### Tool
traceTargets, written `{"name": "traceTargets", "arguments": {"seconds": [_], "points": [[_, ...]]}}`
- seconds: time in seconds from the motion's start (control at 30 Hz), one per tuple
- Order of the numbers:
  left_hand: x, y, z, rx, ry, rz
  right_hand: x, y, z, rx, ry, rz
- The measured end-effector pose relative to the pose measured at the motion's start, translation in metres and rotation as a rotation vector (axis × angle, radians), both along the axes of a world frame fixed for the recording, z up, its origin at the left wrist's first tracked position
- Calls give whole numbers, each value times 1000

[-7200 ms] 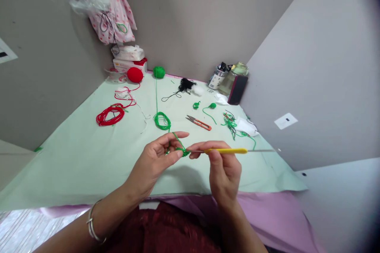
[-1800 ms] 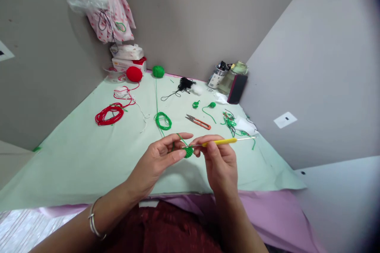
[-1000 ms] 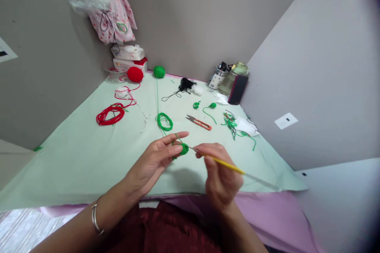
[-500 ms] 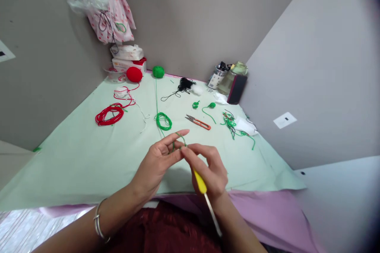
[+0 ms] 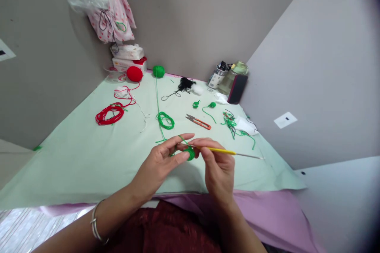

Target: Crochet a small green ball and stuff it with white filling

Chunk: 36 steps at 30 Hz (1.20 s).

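Note:
A small round green crochet piece [image 5: 190,153] is pinched by my left hand [image 5: 162,160], with green yarn running over the raised index finger. My right hand [image 5: 219,166] grips a crochet hook [image 5: 221,150] by its yellow handle. The hook lies nearly level, its metal tip at the top of the piece and its bare metal end pointing right. Beyond my hands lies a loose coil of green yarn [image 5: 165,120], and a strand leads back from it to a green yarn ball [image 5: 158,71]. My fingers partly cover the crochet piece.
Orange thread snips [image 5: 198,121] lie just beyond my hands. A red yarn coil [image 5: 109,114] and red ball [image 5: 134,74] are on the left. Black yarn [image 5: 186,84] sits at the back. Green scraps [image 5: 230,122], a dark phone [image 5: 237,89] and a jar [image 5: 227,81] are on the right.
The hook has swung from pointing down toward me to nearly level, pointing right. My right hand has turned and shifted slightly right. The round green piece now shows; the green coil has shifted slightly.

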State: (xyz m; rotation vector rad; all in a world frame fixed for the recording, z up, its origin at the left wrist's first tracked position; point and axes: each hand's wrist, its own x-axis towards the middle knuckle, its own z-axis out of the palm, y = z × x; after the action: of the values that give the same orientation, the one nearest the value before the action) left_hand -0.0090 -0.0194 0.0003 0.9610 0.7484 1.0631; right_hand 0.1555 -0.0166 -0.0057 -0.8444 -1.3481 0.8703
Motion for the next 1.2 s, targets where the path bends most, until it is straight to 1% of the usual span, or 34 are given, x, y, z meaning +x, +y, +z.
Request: {"name": "traceTargets", "arguments": {"seconds": [0.1,0.2,0.3,0.37,0.47,0.53,0.6,0.67,0.73,0.8,0.93,1.0,1.07,1.1,1.13,1.2], "points": [[-2,0,1,-38,-59,-28,4,1,1,-74,121,45],[-3,1,2,-45,-22,16,8,3,3,-124,195,111],[-4,1,3,-21,23,44,9,3,6,-118,187,132],[-5,0,2,7,48,57,9,0,8,-83,130,112],[-6,-1,2,82,139,115,8,-6,10,25,-71,0],[-6,-1,1,151,233,169,6,-10,10,164,-241,-77],[-4,0,0,204,304,204,4,-11,7,337,-389,-114],[-3,1,0,213,327,221,1,-10,2,489,-497,-138],[-3,2,-1,195,322,232,0,-9,-3,571,-554,-164],[-3,2,-2,195,321,241,0,-8,-5,567,-540,-155],[-6,1,-2,243,367,236,3,-5,0,399,-377,-76],[-5,0,-3,255,381,246,5,-3,2,355,-328,-71],[-4,0,-3,214,339,235,4,-2,0,371,-330,-76],[-2,0,-3,167,285,212,4,-1,-3,392,-354,-84],[0,0,-2,107,211,184,3,-1,-6,421,-398,-106],[2,1,-2,-28,36,118,2,-2,-12,520,-537,-198]]}}
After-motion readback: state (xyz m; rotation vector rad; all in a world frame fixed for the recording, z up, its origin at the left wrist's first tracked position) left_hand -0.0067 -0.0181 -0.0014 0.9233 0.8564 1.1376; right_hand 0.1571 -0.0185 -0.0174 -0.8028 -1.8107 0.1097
